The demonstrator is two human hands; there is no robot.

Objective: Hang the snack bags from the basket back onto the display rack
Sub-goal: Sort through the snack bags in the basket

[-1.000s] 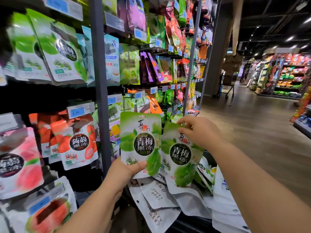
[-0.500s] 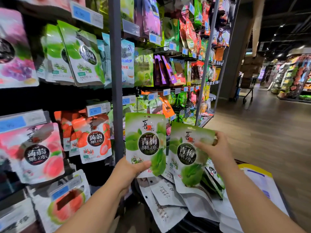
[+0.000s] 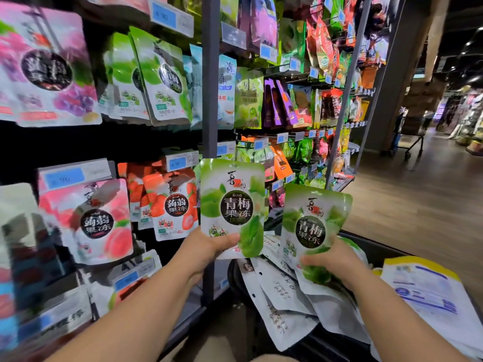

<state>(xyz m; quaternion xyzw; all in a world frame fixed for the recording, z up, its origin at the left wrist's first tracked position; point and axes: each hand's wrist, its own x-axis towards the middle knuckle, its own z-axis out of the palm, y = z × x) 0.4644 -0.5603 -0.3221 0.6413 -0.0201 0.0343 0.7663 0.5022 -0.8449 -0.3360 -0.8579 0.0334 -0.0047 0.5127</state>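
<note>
Holding two green snack bags upright at centre frame, the person faces the display rack, whose grey upright post runs top to bottom just behind the left bag. The left hand grips that bag by its bottom edge, thumb flat across the front and fingers clamped behind it; its top edge sits just below a blue price tag. The right hand has its fingers curled round the lower part of the right bag, which tilts slightly and hangs over the basket at lower right. Inside the basket a loose pile of pale bags lies back side up, with a yellow-edged packet at its right. The two held bags are apart, with a narrow gap between their side edges. Matching green bags hang on the rack at upper left; strawberry bags hang just left of the held one, nearly touching its edge. To the right the wooden aisle floor opens wide, a trolley standing far back.
</note>
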